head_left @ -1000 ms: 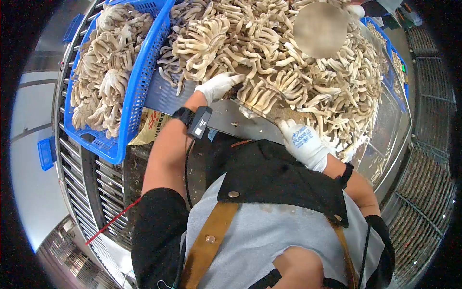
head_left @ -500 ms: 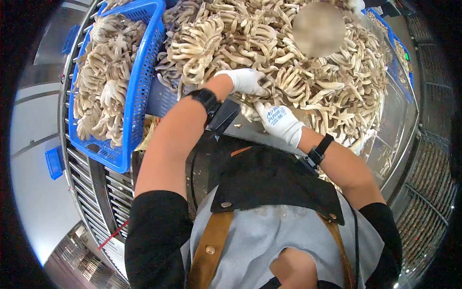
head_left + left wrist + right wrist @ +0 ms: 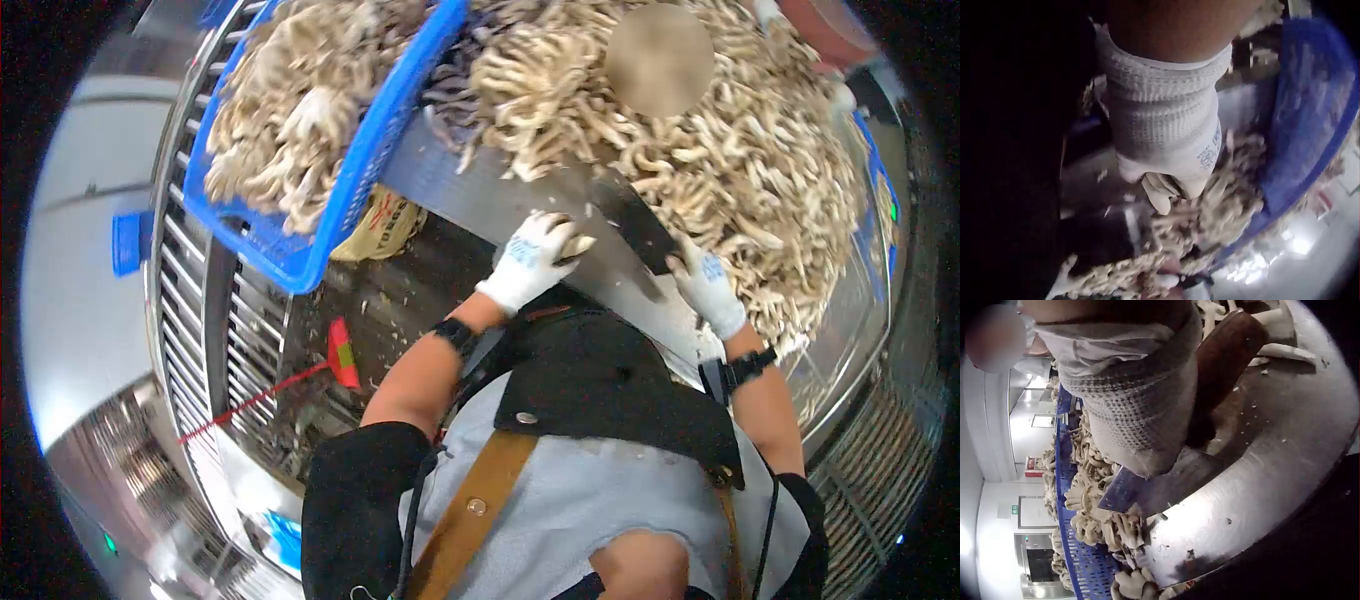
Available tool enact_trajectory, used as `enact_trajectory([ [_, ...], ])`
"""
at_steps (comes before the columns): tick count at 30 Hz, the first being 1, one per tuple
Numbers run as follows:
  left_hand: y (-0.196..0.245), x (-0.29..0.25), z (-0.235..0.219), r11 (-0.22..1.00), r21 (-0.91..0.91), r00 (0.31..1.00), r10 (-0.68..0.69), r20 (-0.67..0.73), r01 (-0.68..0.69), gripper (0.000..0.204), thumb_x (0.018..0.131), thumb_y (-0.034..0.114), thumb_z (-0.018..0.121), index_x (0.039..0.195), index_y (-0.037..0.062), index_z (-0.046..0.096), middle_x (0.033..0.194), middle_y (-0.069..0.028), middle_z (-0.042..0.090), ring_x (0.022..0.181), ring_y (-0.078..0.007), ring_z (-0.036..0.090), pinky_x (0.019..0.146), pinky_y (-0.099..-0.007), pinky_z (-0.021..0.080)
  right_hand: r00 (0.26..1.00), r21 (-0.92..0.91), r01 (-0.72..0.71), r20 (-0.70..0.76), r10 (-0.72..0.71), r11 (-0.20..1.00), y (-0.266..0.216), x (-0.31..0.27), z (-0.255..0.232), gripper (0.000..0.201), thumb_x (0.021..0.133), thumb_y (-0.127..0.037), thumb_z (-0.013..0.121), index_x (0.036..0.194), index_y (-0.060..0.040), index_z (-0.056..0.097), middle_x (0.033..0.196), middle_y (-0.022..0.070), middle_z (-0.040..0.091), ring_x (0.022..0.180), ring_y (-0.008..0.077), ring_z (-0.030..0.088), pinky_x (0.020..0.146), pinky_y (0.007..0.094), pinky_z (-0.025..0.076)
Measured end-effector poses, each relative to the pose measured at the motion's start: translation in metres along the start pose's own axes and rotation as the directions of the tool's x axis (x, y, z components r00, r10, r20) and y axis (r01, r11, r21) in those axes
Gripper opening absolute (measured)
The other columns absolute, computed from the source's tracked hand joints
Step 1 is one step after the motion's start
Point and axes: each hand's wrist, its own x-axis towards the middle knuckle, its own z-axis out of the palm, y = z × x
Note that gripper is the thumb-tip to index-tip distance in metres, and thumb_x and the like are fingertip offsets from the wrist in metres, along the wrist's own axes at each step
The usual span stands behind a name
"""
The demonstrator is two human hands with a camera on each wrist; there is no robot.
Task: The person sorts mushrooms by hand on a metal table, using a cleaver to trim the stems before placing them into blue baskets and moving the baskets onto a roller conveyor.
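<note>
My white-gloved left hand (image 3: 535, 255) is over the near edge of the metal table, its fingers curled round pale mushroom pieces (image 3: 1157, 195). To its right, my gloved right hand (image 3: 708, 285) grips a cleaver. The dark broad blade (image 3: 632, 222) points away from me to the left over the metal surface. In the right wrist view the cleaver's brown wooden handle (image 3: 1232, 356) sticks out behind the palm. A big heap of mushrooms (image 3: 780, 190) spreads beyond and right of the blade. One large cluster (image 3: 535, 80) lies at the heap's left side.
A blue crate (image 3: 350, 200) full of mushrooms stands on the roller conveyor (image 3: 180, 245) at left. Below it sits a yellowish sack (image 3: 382, 225). On the littered floor lies a red long-handled tool (image 3: 343, 355). Small scraps dot the metal table (image 3: 1272, 444).
My hands have parted from the mushrooms they worked on together. The left came back toward me with pieces; the right moved rightward with the cleaver, whose blade now shows. The head view has turned.
</note>
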Motion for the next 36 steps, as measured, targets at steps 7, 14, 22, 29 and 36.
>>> enact_trajectory([
  [7, -0.125, -0.185, -0.091, 0.718, -0.134, 0.709, -0.696, -0.111, 0.683, 0.037, 0.075, 0.016, 0.074, 0.108, 0.0056, 0.062, 0.11, -0.0118, 0.062, 0.103, -0.026, 0.059, 0.087, -0.0389, 0.049, 0.979, 0.144, -0.185, -0.058, 0.195, 0.972, -0.02, -0.03, 0.018, 0.033, 0.088, -0.015, 0.06, 0.117, 0.0007, 0.053, 0.093, 0.0237, 0.063, 0.088, 0.0419, 0.059, 0.078, 0.0457, 0.046],
  [14, -0.256, -0.208, -0.21, 0.337, 0.386, 0.461, -0.837, -0.295, 0.858, 0.034, 0.083, 0.019, 0.067, 0.112, 0.003, 0.063, 0.108, -0.0143, 0.065, 0.097, -0.0221, 0.062, 0.086, -0.0348, 0.049, 0.977, 0.138, -0.174, -0.099, 0.189, 0.975, -0.067, -0.019, 0.017, 0.02, 0.09, -0.014, 0.06, 0.103, -0.0008, 0.053, 0.084, 0.0221, 0.062, 0.079, 0.0403, 0.06, 0.067, 0.0436, 0.047],
  [22, -0.072, -0.065, -0.118, 0.802, -0.225, 0.833, -0.543, 0.109, 0.553, 0.034, 0.088, 0.027, 0.062, 0.107, -0.0014, 0.065, 0.095, -0.014, 0.069, 0.087, -0.0183, 0.064, 0.083, -0.0325, 0.05, 0.998, 0.021, 0.026, 0.06, -0.027, 0.999, -0.071, 0.017, 0.022, 0.022, 0.088, -0.018, 0.057, 0.106, -0.005, 0.057, 0.092, 0.0219, 0.061, 0.089, 0.0385, 0.061, 0.075, 0.0448, 0.049],
  [29, -0.021, 0.128, -0.096, 0.924, 0.323, 0.962, -0.13, -0.238, 0.205, 0.093, 0.069, 0.043, 0.077, 0.146, 0.0141, 0.034, 0.148, -0.0264, 0.028, 0.136, -0.0466, 0.025, 0.11, -0.0591, 0.02, 0.997, -0.032, -0.07, 0.026, 0.071, 0.997, -0.088, 0.045, -0.015, 0.02, 0.087, -0.019, 0.056, 0.099, -0.0041, 0.057, 0.087, 0.0209, 0.061, 0.085, 0.0373, 0.063, 0.077, 0.044, 0.05],
  [36, -0.069, 0.174, -0.148, 0.812, 0.582, 0.993, -0.041, 0.114, -0.033, 0.083, 0.069, 0.033, 0.078, 0.142, 0.0252, 0.042, 0.14, -0.0197, 0.04, 0.128, -0.0412, 0.039, 0.101, -0.0512, 0.04, 0.986, 0.222, -0.078, 0.163, 0.042, 0.972, -0.117, 0.078, 0.044, 0.025, 0.09, -0.025, 0.052, 0.105, -0.0038, 0.052, 0.094, 0.0237, 0.063, 0.093, 0.0403, 0.061, 0.081, 0.0467, 0.048],
])
